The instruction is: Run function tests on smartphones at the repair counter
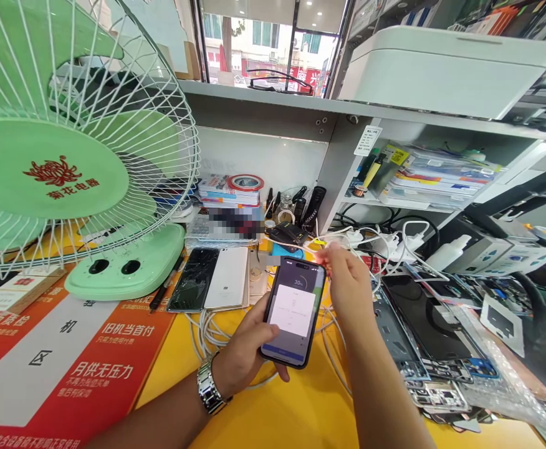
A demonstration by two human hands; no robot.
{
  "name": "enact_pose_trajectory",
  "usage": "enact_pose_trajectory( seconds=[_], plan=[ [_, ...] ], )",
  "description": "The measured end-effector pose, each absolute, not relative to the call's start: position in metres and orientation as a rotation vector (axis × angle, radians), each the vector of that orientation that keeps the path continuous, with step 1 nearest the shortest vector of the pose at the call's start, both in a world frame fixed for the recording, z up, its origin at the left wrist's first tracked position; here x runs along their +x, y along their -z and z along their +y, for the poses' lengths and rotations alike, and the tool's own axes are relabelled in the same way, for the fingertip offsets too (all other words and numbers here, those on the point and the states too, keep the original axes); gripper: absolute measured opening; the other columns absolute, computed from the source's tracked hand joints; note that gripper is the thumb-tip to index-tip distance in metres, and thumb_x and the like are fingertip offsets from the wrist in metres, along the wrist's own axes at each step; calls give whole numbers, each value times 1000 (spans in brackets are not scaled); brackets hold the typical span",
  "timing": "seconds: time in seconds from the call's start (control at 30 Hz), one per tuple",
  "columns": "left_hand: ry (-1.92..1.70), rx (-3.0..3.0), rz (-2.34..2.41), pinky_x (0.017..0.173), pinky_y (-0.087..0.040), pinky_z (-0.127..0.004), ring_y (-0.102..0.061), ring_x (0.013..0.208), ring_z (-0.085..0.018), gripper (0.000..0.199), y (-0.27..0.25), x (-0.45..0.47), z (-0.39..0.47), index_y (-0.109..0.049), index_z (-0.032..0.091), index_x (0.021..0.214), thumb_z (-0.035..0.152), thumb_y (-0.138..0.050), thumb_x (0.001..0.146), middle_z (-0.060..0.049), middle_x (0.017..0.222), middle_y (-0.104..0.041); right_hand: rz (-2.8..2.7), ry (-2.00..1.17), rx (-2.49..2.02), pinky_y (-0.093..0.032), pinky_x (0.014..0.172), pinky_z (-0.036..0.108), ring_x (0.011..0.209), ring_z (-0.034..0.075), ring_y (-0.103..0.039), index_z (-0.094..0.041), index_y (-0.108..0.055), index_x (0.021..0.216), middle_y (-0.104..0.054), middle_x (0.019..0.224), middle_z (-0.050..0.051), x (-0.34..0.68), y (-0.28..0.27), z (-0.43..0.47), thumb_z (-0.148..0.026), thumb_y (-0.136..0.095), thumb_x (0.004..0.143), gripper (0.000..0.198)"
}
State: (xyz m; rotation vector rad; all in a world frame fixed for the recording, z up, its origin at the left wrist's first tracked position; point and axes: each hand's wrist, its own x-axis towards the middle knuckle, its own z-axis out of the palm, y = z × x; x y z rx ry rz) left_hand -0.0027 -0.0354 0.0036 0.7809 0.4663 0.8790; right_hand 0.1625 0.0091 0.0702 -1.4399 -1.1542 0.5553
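Observation:
My left hand (pixel 249 340) is wrapped round a smartphone (pixel 296 305) in a dark case, its thumb lying at the lower left of the lit screen. The screen shows a white pop-up box and a ring reading 30%. To the upper right of the phone is my right hand (pixel 345 280), fingers drawn together beside several white cables (pixel 380 240). Its fingertips are blurred, and what they pinch, if anything, cannot be made out. Left of the phone lie a white phone (pixel 227 278) and a black phone with a cracked back (pixel 193 279).
A green fan (pixel 48 168) fills the left side, above a red printed mat (pixel 128 349). Dismantled phones and parts (pixel 432 318) are piled on the right. Coiled grey cable (pixel 207 327) lies on the yellow tabletop (pixel 273 418). A shelf (pixel 273 103) stands behind.

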Motion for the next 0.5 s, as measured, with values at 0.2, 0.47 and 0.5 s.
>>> enact_pose_trajectory(
  seconds=[0.2,0.47,0.5],
  plan=[
    [-918,759,560,39,-54,-24,-64,60,-17,48,-6,-2,-36,-49,21,130,28,-57,84,-8,91,-68,-925,-872,-1282,-39,54,27,56,15,-44,-21,-55,63,-52,59,-1,153,-21,-3,-54,-50,89,43],
    [-935,747,536,40,-55,-25,-65,62,-18,47,-6,-1,-34,-50,23,132,29,-53,86,-7,91,-66,-937,-929,-1268,-31,51,27,54,13,-36,-22,-45,57,-42,56,-4,148,-15,-9,-58,-52,87,48],
    [-937,748,534,40,-55,-25,-65,62,-18,47,-6,-1,-34,-50,23,132,30,-53,86,-7,92,-66,-939,-930,-1271,-32,52,27,55,14,-37,-21,-46,57,-43,57,-3,149,-15,-9,-59,-52,86,48]
  ],
)
